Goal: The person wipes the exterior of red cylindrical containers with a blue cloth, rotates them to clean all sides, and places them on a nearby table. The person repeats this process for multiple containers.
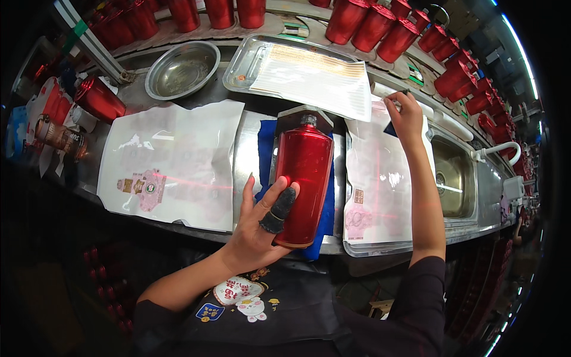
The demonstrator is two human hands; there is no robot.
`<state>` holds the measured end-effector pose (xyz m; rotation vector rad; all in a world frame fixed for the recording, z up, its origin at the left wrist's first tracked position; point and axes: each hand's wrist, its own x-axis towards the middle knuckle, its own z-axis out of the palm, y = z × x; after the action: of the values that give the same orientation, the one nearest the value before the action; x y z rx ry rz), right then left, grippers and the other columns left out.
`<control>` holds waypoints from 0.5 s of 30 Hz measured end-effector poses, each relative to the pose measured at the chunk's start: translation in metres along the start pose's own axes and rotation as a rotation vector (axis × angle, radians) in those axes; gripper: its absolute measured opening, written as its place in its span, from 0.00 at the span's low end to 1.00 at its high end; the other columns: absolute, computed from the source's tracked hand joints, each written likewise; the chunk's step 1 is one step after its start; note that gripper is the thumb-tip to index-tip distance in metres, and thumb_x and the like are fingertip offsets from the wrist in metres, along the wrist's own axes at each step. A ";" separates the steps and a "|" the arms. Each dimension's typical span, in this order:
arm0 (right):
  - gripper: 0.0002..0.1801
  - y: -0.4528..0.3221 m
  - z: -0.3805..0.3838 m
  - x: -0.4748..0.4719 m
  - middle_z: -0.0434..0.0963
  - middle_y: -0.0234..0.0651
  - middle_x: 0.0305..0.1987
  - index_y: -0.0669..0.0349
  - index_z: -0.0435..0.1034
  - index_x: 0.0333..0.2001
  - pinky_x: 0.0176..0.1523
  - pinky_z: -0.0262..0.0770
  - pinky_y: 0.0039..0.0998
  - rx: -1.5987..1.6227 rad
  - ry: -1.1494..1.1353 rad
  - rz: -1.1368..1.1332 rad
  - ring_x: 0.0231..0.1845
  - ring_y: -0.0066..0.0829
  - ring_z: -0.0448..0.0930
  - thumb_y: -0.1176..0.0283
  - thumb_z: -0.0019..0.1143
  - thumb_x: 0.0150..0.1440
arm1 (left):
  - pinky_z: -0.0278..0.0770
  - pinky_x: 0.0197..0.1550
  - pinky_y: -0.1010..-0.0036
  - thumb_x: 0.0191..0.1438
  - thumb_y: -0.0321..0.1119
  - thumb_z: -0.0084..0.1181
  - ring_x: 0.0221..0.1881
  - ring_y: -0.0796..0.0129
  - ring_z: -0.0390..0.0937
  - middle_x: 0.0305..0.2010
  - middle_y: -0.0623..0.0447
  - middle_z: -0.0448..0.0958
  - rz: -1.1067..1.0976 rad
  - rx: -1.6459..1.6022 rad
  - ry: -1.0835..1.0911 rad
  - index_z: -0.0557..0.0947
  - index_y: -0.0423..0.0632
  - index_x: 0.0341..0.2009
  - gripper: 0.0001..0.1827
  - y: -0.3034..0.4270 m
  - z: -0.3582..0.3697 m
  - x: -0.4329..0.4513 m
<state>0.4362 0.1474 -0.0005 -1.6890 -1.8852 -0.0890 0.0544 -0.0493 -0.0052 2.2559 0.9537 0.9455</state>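
Note:
A glossy red bottle (308, 178) with a bare threaded neck lies tilted on a blue cloth (328, 223), its neck end at a dark metal rest (290, 120). My left hand (263, 223) grips its lower part, a black cover on one finger. Raised over the right-hand sheet, my right hand (403, 111) pinches something small and dark; a dark blade-like piece (391, 129) shows below the fingers. Under it, a white decal sheet (379, 178) with pink and brown prints lies on a tray. Another decal sheet (178, 156) lies left of the bottle.
Behind stand a metal bowl (183, 71) and a metal tray (236, 80) holding a striped sheet (312, 76). A sink (453, 174) with a white faucet (495, 151) is at right. Red bottles (397, 40) line a conveyor at the back. Another red bottle (99, 99) leans at left near a drink bottle (60, 138).

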 end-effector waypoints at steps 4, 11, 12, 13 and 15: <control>0.04 -0.081 -0.064 -0.031 0.77 0.37 0.33 0.59 0.77 0.34 0.31 0.73 0.30 -0.013 0.038 -0.121 0.27 0.35 0.78 0.74 0.66 0.56 | 0.41 0.71 0.30 0.46 0.47 0.76 0.79 0.50 0.51 0.78 0.41 0.55 -0.055 -0.016 0.074 0.55 0.45 0.75 0.59 0.002 0.002 0.002; 0.05 -0.192 -0.160 -0.052 0.75 0.28 0.28 0.64 0.78 0.31 0.27 0.57 0.21 0.191 -0.209 -0.156 0.22 0.15 0.65 0.82 0.67 0.49 | 0.35 0.72 0.32 0.45 0.50 0.77 0.79 0.46 0.49 0.79 0.37 0.50 -0.039 -0.041 0.051 0.46 0.40 0.76 0.66 0.003 0.000 0.009; 0.05 -0.204 -0.166 -0.048 0.75 0.28 0.28 0.64 0.79 0.31 0.29 0.56 0.21 0.246 -0.260 -0.172 0.22 0.14 0.65 0.82 0.68 0.48 | 0.33 0.72 0.35 0.46 0.51 0.76 0.80 0.46 0.48 0.80 0.37 0.47 -0.043 -0.003 0.040 0.43 0.39 0.76 0.68 0.005 -0.004 0.009; 0.05 -0.213 -0.172 -0.048 0.76 0.27 0.27 0.64 0.79 0.30 0.31 0.56 0.21 0.289 -0.307 -0.164 0.21 0.13 0.65 0.81 0.68 0.48 | 0.31 0.73 0.37 0.46 0.52 0.76 0.80 0.46 0.46 0.81 0.37 0.44 -0.028 0.027 0.019 0.40 0.39 0.77 0.70 0.003 -0.004 0.012; 0.05 -0.228 -0.168 -0.048 0.76 0.26 0.25 0.63 0.79 0.28 0.34 0.57 0.22 0.400 -0.374 -0.064 0.20 0.12 0.64 0.78 0.70 0.47 | 0.32 0.74 0.41 0.41 0.59 0.77 0.79 0.44 0.47 0.80 0.36 0.46 -0.014 -0.006 -0.025 0.40 0.39 0.76 0.74 0.002 -0.009 0.009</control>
<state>0.2906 -0.0100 0.1901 -1.4377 -2.0496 0.5783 0.0529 -0.0417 0.0053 2.2488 0.9530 0.9103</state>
